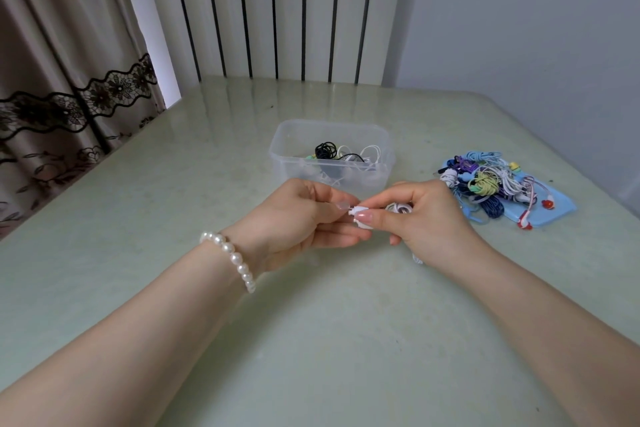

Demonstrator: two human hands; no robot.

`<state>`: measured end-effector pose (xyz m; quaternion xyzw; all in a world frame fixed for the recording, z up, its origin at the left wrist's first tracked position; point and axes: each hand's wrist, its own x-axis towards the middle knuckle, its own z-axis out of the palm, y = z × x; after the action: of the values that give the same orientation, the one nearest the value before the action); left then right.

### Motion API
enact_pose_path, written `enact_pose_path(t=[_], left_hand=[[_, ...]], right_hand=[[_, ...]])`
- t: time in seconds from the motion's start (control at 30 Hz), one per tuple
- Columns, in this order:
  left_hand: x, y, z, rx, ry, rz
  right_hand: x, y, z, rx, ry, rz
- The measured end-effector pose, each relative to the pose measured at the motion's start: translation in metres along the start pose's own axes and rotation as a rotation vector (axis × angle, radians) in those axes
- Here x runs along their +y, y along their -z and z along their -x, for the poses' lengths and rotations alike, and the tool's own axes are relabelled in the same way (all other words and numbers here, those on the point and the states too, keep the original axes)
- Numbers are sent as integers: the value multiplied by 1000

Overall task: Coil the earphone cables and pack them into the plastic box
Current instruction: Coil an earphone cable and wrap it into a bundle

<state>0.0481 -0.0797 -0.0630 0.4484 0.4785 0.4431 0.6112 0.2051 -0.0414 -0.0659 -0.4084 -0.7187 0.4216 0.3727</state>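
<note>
This looks like a room in a home: a beige curtain (59, 55) with a black lace band hangs beside a pale green glossy table (173, 184) (a tall white ribbed radiator (273, 7) stands behind it) against plain white walls.

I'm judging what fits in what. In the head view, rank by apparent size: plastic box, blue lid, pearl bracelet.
1. plastic box
2. blue lid, though partly hidden under earphones and farther right, so close to the box
3. pearl bracelet
</note>
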Motion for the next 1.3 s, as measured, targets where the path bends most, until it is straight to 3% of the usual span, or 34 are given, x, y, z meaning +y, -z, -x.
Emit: enact_pose_path(t=[0.2,0.33,0.63,1.07,1.2,1.3], left_hand=[[20,33,3,214,-95,-110],[24,52,5,372,-125,-455],[2,44,-10,424,-131,-920],[-7,34,-14,340,-136,-1179],[-3,32,-11,389,-214,-1106],[2,20,-7,379,-229,-592]], right_hand=[[5,15,-8,85,-76,-65],[10,24,-8,52,-113,2],[8,13,-5,-23,-53,77],[17,14,-8,23,-4,113],[13,14,-7,30,-35,134],[9,15,-4,34,-63,96]])
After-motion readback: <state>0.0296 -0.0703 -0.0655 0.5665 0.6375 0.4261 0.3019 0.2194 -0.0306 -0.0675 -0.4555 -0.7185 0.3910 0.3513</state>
